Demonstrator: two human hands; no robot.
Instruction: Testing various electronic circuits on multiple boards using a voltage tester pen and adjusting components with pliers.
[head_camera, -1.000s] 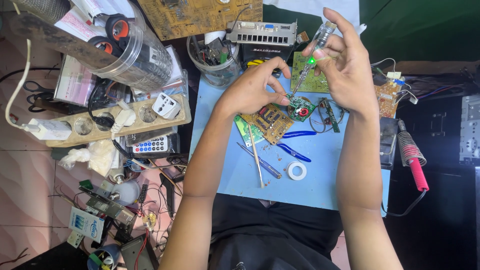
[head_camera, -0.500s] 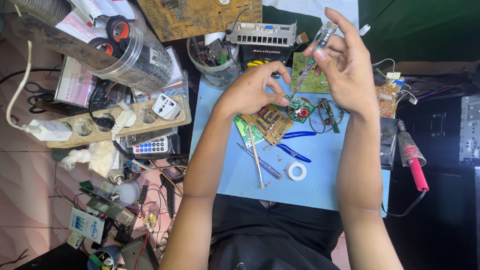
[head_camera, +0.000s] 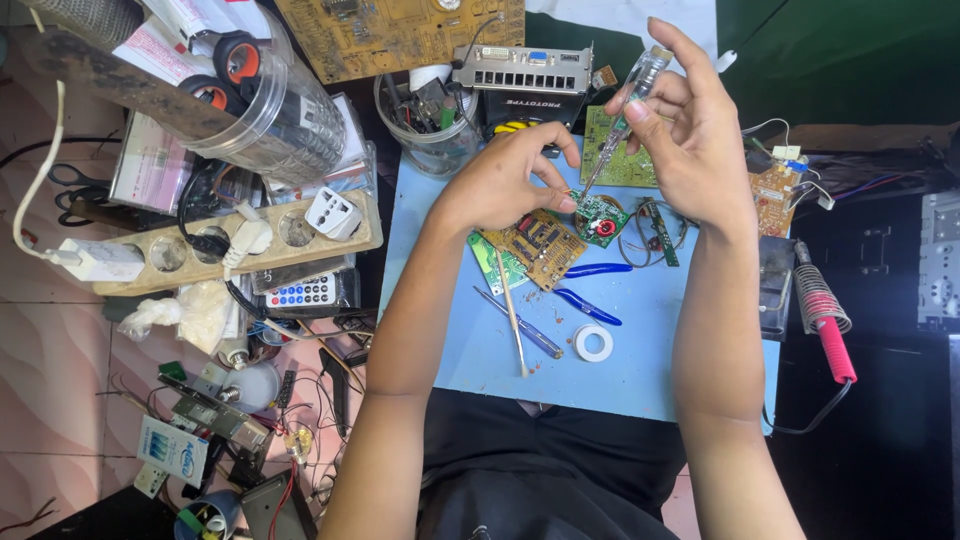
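Observation:
My right hand (head_camera: 690, 135) holds a clear-handled tester screwdriver (head_camera: 622, 115) upright and tilted, its tip down at a small green circuit board (head_camera: 600, 219) with a red part. My left hand (head_camera: 505, 180) rests on the blue mat (head_camera: 640, 365), thumb and fingers pinching the edge of that green board. A brown circuit board (head_camera: 540, 246) lies just below my left hand, partly on another green board.
Blue-handled pliers (head_camera: 590, 290), a roll of white tape (head_camera: 593, 343) and a thin screwdriver (head_camera: 518, 322) lie on the mat. A soldering iron (head_camera: 825, 325) rests at right. A wooden power strip (head_camera: 230, 245), remote, clear jar and loose parts crowd the left side.
The green glow in the tester screwdriver's handle seen a second ago is gone. My right hand has lowered the tool slightly toward the small green board; the left hand stayed put.

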